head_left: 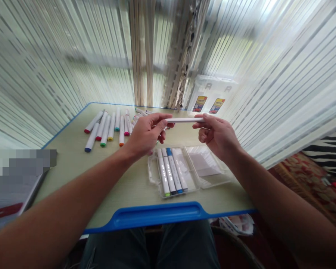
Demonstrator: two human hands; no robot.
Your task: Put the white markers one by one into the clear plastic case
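A slim white marker [184, 120] is held level above the table, stretched between my two hands. My left hand [148, 130] pinches its left end between thumb and fingers. The right end is gripped by my right hand [215, 132], its lower fingers curled under. Both tips of the marker are covered by fingers, so its colour is hidden. Below the hands lies an opened clear plastic case [196, 183]. Several white markers [171, 172] stand side by side in its left half, with green, dark and blue ends. A pale sheet shows through the right half.
Loose white markers [108, 127] with coloured ends lie at the table's back left. A clear container [210, 95] with two labels stands at the back by the curtain [100, 56]. A blue tray edge [159, 215] borders the front.
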